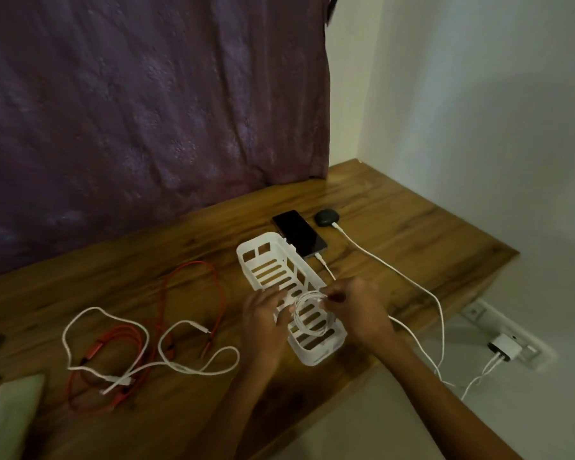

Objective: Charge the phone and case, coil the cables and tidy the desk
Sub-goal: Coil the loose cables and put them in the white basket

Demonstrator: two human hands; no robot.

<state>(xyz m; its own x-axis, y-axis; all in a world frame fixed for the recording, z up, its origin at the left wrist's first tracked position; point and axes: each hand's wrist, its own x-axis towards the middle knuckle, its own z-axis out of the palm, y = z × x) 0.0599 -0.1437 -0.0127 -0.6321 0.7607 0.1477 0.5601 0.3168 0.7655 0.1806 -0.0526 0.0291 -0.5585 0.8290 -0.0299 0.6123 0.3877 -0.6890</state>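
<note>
I see both hands over the white basket (pixel 266 260). The left hand (pixel 263 313) & right hand (pixel 356 310) pinch the coiled white cable (pixel 309 315), prob. so its loops don't spring open. Phone (pixel 299 234) & case (pixel 326 218) lie behind, plugged in.

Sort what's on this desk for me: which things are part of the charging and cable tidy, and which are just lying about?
Job: phone and earbud case, both plugged in; wall charger; white coil, held by left hand and right hand over the white basket; loose white cable; red cables.
Lying about: purple curtain; pale object at near left corner.
</note>
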